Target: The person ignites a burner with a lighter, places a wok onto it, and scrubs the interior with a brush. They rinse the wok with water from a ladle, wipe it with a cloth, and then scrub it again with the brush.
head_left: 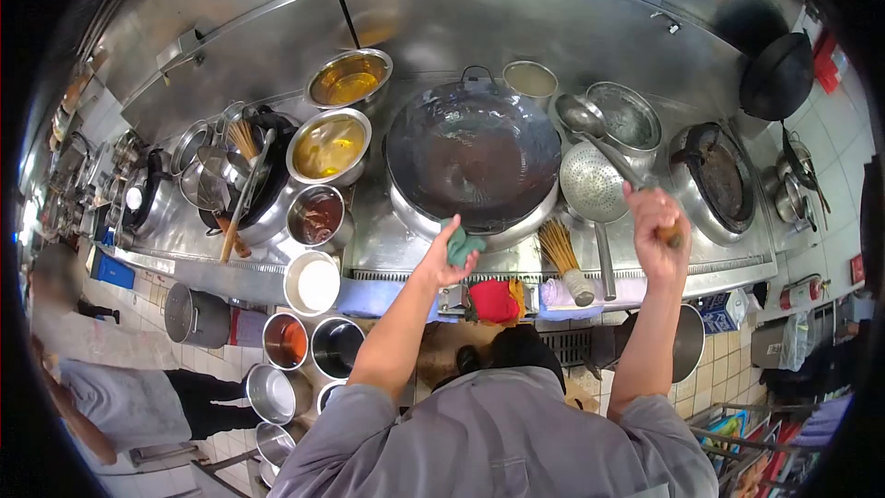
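Note:
A folded green cloth (pixel 464 246) is in my left hand (pixel 442 263), gripped between thumb and fingers at the near rim of a large black wok (pixel 470 152). The wok sits on its burner ring, dark and glossy inside. My right hand (pixel 657 231) is wrapped round the wooden-ended handle of a metal ladle (pixel 581 114). The ladle's bowl lies at the far end, beside a steel pot (pixel 656 134) with greyish contents. Below the ladle handle rests a perforated strainer (pixel 593 189), its handle pointing towards me. A bamboo brush (pixel 560 249) stands left of that handle.
Two bowls of yellow oil (pixel 307 175) and a pot of dark red sauce (pixel 346 226) stand left of the wok. A red cloth (pixel 496 302) hangs at the counter's front edge. Another wok burner (pixel 728 231) is at right. A person (pixel 129 397) stands at lower left.

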{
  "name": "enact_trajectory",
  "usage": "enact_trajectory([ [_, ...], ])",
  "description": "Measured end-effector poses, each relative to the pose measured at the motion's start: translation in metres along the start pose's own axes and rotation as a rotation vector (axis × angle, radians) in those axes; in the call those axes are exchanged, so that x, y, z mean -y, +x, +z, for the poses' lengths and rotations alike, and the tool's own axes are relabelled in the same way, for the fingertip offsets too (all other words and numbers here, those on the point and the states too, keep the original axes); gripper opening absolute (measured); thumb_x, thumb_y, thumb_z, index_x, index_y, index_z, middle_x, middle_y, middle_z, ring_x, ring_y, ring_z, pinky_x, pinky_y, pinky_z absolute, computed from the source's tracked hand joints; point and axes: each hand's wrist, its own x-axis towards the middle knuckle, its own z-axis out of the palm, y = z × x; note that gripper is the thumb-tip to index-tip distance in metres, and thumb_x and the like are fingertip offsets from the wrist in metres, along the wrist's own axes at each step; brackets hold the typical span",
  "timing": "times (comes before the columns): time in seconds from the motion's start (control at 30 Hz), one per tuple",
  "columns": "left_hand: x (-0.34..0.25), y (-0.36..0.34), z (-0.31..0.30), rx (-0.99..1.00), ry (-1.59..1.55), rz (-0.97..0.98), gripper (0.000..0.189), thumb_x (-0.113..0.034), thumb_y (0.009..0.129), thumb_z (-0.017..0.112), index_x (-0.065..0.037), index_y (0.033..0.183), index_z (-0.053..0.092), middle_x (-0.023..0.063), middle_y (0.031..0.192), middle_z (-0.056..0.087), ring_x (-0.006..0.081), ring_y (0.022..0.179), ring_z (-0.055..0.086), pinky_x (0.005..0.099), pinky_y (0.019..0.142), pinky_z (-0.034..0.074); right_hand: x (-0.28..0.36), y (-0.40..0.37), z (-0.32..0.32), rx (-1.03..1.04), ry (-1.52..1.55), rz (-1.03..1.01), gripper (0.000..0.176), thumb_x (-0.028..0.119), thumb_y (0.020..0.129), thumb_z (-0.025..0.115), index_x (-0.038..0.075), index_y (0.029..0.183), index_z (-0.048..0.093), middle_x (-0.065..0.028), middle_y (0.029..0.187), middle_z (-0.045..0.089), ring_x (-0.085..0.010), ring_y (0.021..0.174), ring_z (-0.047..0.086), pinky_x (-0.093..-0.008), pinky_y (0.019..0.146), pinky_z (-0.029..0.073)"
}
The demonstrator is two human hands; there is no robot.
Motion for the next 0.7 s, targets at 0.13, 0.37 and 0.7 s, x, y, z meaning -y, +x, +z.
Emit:
enact_trajectory([
  [0.13,0.059,-0.043,-0.05,-0.02,0.195,-0.013,0.054,-0.046,0.077,0.068,-0.003,0.106,0.052,0.0123,0.083,0.058,0.0187,0.067,0.058,0.0282,0.054,0.052,-0.015,-0.033,-0.026,-0.053,-0.029,0.151,0.037,0.007,0.092,0.037,-0.012,0.123,0.029,-0.0061,0.077,0.043,-0.0126,0.054,0.048,-0.0291,0.049,0.045],
  [0.37,0.211,-0.041,-0.308,-0.517,1.58,0.091,0.034,-0.035,0.077,0.056,-0.006,0.093,0.064,0.0155,0.097,0.065,0.0306,0.087,0.063,0.0416,0.073,0.048,-0.028,-0.086,-0.077,-0.271,-0.461,0.251,0.036,0.012,0.093,0.044,0.0,0.126,0.039,-0.0007,0.074,0.043,-0.0031,0.05,0.042,-0.0206,0.042,0.038],
  [0.7,0.22,-0.073,-0.275,-0.71,1.817,-0.399,0.052,-0.051,0.08,0.046,-0.008,0.102,0.065,0.0186,0.109,0.061,0.0328,0.104,0.057,0.0399,0.09,0.045,-0.011,0.004,-0.144,-0.323,-0.265,0.475,0.03,0.014,0.093,0.047,0.0,0.119,0.046,-0.0022,0.072,0.044,-0.0047,0.051,0.043,-0.0198,0.041,0.037],
])
